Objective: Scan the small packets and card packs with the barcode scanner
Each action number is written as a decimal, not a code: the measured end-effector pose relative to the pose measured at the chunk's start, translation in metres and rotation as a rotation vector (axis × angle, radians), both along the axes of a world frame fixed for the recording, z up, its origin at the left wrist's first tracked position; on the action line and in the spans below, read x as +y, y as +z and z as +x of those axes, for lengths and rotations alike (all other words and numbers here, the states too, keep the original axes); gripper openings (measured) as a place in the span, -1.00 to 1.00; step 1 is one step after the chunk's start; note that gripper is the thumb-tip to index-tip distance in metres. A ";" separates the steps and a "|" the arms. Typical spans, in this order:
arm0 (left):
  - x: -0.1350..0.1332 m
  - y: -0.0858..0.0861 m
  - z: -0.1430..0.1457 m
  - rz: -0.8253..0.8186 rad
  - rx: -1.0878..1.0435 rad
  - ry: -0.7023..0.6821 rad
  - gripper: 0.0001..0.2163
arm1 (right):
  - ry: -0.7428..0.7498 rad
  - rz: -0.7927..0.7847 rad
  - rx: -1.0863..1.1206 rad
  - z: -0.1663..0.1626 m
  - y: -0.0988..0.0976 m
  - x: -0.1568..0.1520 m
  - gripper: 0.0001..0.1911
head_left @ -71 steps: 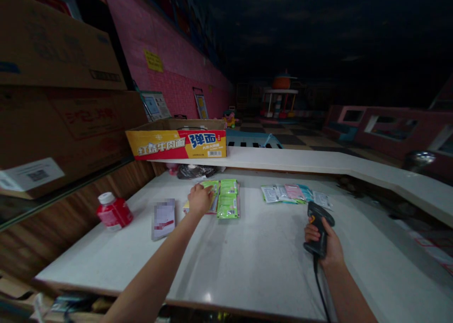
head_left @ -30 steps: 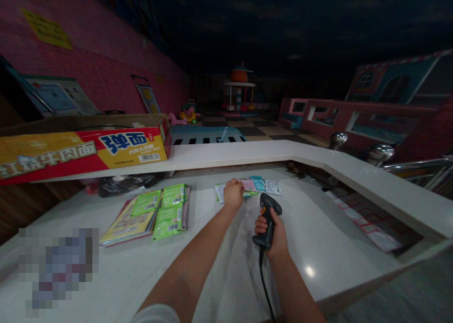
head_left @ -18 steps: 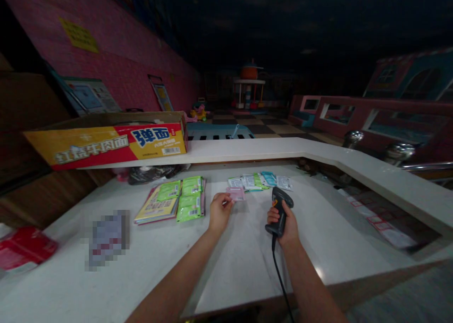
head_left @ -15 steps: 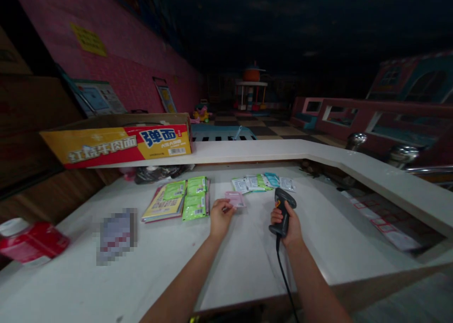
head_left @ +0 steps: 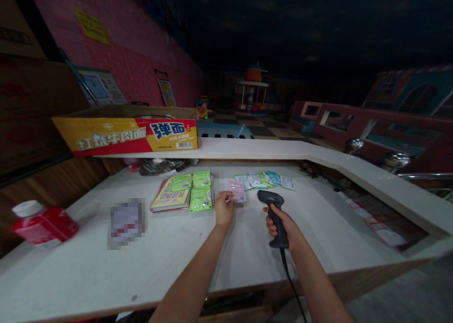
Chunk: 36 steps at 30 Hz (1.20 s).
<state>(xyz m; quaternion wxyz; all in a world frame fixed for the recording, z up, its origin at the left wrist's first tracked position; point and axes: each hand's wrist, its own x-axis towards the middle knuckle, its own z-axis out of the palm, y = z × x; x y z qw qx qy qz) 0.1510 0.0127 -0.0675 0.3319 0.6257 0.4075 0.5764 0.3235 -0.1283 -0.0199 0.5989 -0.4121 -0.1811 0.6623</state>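
Observation:
A small pink packet (head_left: 238,191) is pinched at its left edge by my left hand (head_left: 225,209), just above the white counter (head_left: 170,261). My right hand (head_left: 285,226) wraps round the handle of a black barcode scanner (head_left: 272,199), its head turned toward the pink packet. From the handle a black cable runs down toward me. Left of my left hand, several green packets (head_left: 201,198) lie on a stack of booklets (head_left: 169,196). Beyond the scanner, a row of white, green and blue packets (head_left: 265,179) lies on the counter.
A red bottle with a white cap (head_left: 46,224) stands at the far left, near a blurred-out card (head_left: 126,221). The raised ledge (head_left: 247,148) carries a yellow and red cardboard box (head_left: 134,134). Dark plastic (head_left: 163,166) sits under the ledge. Papers (head_left: 375,219) lie at right.
My right hand has tilted the barcode scanner so its head points left toward the pink packet. My left hand keeps its pinch and has turned the packet more upright. The view has shifted slightly.

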 end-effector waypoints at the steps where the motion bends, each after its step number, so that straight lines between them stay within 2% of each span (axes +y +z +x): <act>1: -0.001 0.001 0.000 0.007 0.000 -0.010 -0.86 | 0.012 0.002 -0.051 -0.005 0.004 -0.004 -0.61; 8: -0.008 0.010 0.001 0.016 0.014 -0.024 -0.90 | -0.064 -0.027 -0.281 -0.024 0.025 -0.023 -0.61; 12: -0.009 0.014 0.000 0.072 0.121 0.020 -0.84 | -0.093 -0.046 -0.300 -0.026 0.026 -0.025 -0.63; 15: -0.008 0.011 0.000 0.052 0.085 -0.005 -0.86 | -0.059 -0.067 -0.260 -0.023 0.024 -0.022 -0.64; 19: -0.008 0.005 0.001 0.021 0.034 -0.051 -0.89 | -0.077 -0.049 -0.075 -0.009 0.014 -0.007 -0.66; 26: -0.012 0.006 0.000 0.021 0.024 -0.057 -0.84 | -0.165 0.158 0.418 0.019 -0.022 0.021 -0.72; 30: -0.015 0.007 0.000 0.041 0.069 -0.062 -0.83 | -0.159 0.220 0.537 0.027 -0.036 0.024 -0.75; 36: -0.023 0.012 -0.004 0.117 0.061 -0.058 -0.84 | -0.153 0.194 0.623 0.027 -0.039 0.023 -0.81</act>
